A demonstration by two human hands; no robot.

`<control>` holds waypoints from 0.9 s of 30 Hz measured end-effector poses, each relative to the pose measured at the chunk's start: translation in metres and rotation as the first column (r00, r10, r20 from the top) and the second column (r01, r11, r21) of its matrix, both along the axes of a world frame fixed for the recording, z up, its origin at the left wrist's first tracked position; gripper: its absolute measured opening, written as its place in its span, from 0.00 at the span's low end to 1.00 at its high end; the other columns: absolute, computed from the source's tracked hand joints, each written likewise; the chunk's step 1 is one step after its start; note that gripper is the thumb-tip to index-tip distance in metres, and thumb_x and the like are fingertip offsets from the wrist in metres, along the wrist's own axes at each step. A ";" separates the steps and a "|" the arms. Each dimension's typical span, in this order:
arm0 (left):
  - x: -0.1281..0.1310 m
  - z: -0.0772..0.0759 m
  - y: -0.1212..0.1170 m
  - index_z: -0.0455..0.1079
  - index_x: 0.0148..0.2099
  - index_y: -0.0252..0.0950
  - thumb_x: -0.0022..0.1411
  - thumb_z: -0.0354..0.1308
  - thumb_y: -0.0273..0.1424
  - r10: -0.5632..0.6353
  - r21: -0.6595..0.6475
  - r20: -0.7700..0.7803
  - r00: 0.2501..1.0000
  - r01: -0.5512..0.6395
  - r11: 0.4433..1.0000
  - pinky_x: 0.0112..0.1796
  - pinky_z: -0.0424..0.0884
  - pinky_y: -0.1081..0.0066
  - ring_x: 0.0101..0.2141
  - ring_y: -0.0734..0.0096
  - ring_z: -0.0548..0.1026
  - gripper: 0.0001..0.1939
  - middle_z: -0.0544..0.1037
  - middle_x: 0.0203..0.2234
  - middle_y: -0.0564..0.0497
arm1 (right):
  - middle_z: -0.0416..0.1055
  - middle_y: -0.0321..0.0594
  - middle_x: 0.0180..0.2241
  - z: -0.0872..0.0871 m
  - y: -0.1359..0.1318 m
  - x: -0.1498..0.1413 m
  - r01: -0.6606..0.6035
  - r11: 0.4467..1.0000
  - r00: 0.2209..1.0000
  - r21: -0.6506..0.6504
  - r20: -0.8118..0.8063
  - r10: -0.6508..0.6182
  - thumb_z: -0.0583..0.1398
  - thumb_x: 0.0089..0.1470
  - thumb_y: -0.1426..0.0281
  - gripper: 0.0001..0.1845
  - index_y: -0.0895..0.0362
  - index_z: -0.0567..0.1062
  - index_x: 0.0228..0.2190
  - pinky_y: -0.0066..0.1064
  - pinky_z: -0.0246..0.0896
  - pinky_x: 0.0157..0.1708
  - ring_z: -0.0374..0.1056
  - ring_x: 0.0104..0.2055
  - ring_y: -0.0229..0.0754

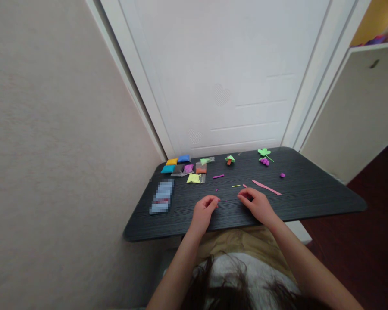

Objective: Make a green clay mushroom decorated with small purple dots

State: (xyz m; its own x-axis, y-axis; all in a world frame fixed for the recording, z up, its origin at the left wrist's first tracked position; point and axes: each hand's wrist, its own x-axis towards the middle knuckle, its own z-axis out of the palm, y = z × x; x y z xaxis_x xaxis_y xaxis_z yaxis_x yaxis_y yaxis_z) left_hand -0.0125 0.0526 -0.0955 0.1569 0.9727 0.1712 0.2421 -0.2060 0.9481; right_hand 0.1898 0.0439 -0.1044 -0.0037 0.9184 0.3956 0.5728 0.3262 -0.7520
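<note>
My left hand [204,210] rests on the dark table [310,193] near its front edge, fingertips pinched on what looks like a tiny pink clay bit. My right hand [256,202] lies a little to the right, fingers curled; whether it holds anything is unclear. A small pink speck [226,200] lies between the hands. Just beyond them are a thin yellow-green strip [236,186], a pink piece [244,185], a long pink tool [266,187] and a magenta clay roll [218,176].
Several coloured clay packets [187,168] sit at the back left, beside a blurred booklet [162,196]. A clay mushroom [229,159], a green leaf with purple grapes [264,156] and a purple ball [282,175] stand at the back. A white door and a cabinet are behind.
</note>
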 end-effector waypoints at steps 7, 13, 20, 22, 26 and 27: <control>0.000 0.000 0.000 0.70 0.31 0.34 0.53 0.50 0.40 0.005 0.000 -0.005 1.000 -0.005 1.000 0.31 0.61 0.73 0.26 0.71 0.66 0.14 0.69 0.21 0.52 | 0.71 0.37 0.28 0.003 -0.001 0.000 0.000 1.000 1.000 0.010 0.000 0.000 0.51 0.52 0.61 0.14 0.54 0.72 0.27 0.32 0.57 0.35 0.65 0.33 0.41; 0.000 -0.002 0.001 0.71 0.31 0.35 0.53 0.51 0.40 0.002 0.006 0.001 1.000 -0.002 1.000 0.31 0.61 0.73 0.26 0.72 0.67 0.14 0.69 0.21 0.53 | 0.68 0.35 0.25 0.002 -0.002 -0.001 0.015 1.000 1.000 0.001 -0.006 -0.015 0.54 0.50 0.60 0.11 0.55 0.69 0.25 0.29 0.56 0.30 0.64 0.28 0.38; -0.001 -0.003 0.001 0.70 0.32 0.34 0.54 0.50 0.39 -0.018 0.005 0.002 1.000 0.018 1.000 0.31 0.60 0.73 0.27 0.72 0.66 0.14 0.69 0.22 0.53 | 0.68 0.33 0.25 0.002 -0.001 -0.001 0.016 1.000 1.000 0.011 -0.009 -0.016 0.54 0.50 0.61 0.10 0.55 0.67 0.26 0.30 0.56 0.32 0.63 0.28 0.38; -0.001 -0.002 0.001 0.70 0.32 0.35 0.54 0.50 0.39 -0.022 0.005 0.001 1.000 0.022 1.000 0.31 0.60 0.73 0.27 0.72 0.66 0.14 0.69 0.22 0.53 | 0.68 0.34 0.25 0.002 -0.001 -0.001 0.018 1.000 1.000 0.013 -0.008 -0.017 0.53 0.50 0.61 0.11 0.55 0.68 0.26 0.30 0.56 0.32 0.63 0.28 0.38; -0.001 -0.001 0.001 0.70 0.32 0.35 0.54 0.50 0.39 -0.023 0.005 -0.001 1.000 0.023 1.000 0.31 0.60 0.73 0.27 0.72 0.66 0.14 0.69 0.21 0.53 | 0.68 0.34 0.25 0.002 -0.001 -0.001 0.014 1.000 1.000 0.018 -0.002 -0.014 0.53 0.50 0.61 0.11 0.55 0.68 0.27 0.30 0.56 0.33 0.64 0.29 0.38; -0.001 -0.001 0.001 0.70 0.32 0.35 0.54 0.50 0.39 -0.023 0.005 -0.002 1.000 0.023 1.000 0.31 0.60 0.73 0.27 0.72 0.66 0.14 0.69 0.21 0.53 | 0.68 0.34 0.26 0.002 -0.001 -0.001 0.014 1.000 1.000 0.019 0.000 -0.014 0.53 0.51 0.61 0.11 0.55 0.69 0.27 0.30 0.56 0.33 0.64 0.29 0.38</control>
